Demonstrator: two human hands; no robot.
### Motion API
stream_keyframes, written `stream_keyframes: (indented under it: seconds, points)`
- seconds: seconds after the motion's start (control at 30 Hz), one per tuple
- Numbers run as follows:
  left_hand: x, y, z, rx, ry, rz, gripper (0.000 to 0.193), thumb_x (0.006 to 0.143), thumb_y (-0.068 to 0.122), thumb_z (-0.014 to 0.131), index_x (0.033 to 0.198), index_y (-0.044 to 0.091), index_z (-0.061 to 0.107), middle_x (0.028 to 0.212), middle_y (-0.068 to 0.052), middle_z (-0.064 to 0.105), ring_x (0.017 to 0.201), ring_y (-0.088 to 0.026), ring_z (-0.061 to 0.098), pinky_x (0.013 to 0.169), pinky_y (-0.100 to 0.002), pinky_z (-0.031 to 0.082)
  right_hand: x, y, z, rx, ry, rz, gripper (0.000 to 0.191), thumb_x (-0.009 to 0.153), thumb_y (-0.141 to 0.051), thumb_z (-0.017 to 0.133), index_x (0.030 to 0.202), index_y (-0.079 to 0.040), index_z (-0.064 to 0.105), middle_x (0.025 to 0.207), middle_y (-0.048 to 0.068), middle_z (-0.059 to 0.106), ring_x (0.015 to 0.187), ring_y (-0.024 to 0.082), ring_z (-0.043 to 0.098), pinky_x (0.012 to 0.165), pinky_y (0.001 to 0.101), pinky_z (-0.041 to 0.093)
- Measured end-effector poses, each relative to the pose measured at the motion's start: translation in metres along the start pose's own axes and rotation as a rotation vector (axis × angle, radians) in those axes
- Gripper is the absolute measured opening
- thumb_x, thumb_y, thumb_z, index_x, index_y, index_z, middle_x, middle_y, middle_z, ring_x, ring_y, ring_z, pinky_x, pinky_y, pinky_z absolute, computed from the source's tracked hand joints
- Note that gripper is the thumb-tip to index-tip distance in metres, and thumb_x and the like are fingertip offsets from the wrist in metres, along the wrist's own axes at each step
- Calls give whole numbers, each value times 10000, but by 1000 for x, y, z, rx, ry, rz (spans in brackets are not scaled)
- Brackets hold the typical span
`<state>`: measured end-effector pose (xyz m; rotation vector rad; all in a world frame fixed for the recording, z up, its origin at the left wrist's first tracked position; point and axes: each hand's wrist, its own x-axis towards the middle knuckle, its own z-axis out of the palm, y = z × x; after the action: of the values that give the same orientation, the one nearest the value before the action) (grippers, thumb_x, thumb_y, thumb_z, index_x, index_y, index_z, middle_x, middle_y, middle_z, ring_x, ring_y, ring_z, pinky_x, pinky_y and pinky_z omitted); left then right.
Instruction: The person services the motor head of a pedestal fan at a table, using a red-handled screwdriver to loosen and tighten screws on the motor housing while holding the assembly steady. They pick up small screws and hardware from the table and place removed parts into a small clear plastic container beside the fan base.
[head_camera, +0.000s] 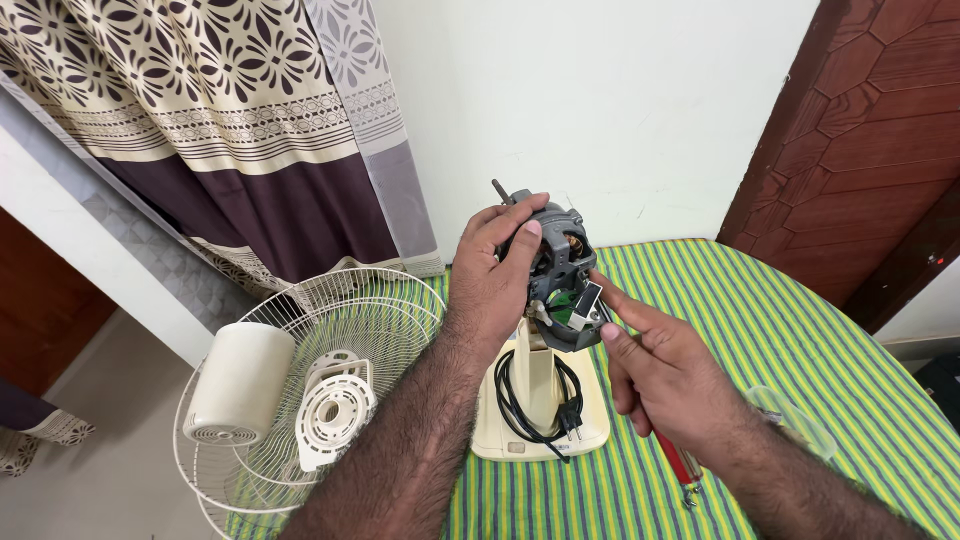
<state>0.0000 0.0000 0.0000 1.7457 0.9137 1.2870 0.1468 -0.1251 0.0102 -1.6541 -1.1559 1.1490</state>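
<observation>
While both forearms reach up from the lower edge, the scene reads near to far:

Right hand (665, 375): curled round a red-handled tool (677, 462), forefinger stretched to touch the motor's lower edge.
Left hand (497, 275): grasping the motor from its left, fingers over the top.
Motor (556, 275): grey, bare housing, copper windings showing, shaft poking up-left; between both hands, atop the cream stand (540, 395).
Cord (535, 400): black, coiled on the stand's base.
Worktop (800, 330): green striped cloth.
Grille (300, 400): white wire, left of the stand.
</observation>
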Motion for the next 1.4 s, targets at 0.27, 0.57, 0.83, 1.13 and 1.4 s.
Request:
stream_keyframes:
  seconds: [0.27,0.57,0.83,1.13,1.4]
  points:
    - [-2,2,-3,-135,-35,-6,331,1030,231,563,1341,221,677,1391,-91,526,1293,-196,584,1098,-330,508,7,15,-9,15,-33,-62,563,1059,-317,442,1618,-337,380,508,61,487,366,134,440,367,292,444]
    - [-10,5,0,-296,-8,-84,437,1056,288,502,1480,198,556,1546,-85,407,1455,-210,396,1178,-355,365,3,22,-12,83,-34,-11,554,1069,-362,455,1620,-350,395,533,63,492,393,142,458,381,294,445]
    - [-41,-38,1,-615,530,-601,379,1047,260,416,1306,37,580,1189,-122,640,1047,-213,653,889,-393,554,-3,26,-16,27,-20,48,577,1073,-359,467,1636,-339,342,534,77,497,391,162,467,392,317,463]
    - [-97,-93,38,-715,72,-1167,209,983,101,563,1151,-3,631,876,-117,686,739,-240,667,681,-397,595,-27,58,-7,9,53,284,567,1087,-366,479,1637,-379,337,575,94,522,448,174,482,448,331,472]
    - [-111,-79,52,-727,-217,-1055,170,947,161,721,1000,1,704,901,-120,723,827,-214,710,792,-369,634,-42,87,14,-92,-136,401,554,1042,-348,532,1568,-408,367,565,104,561,403,190,479,417,333,462]
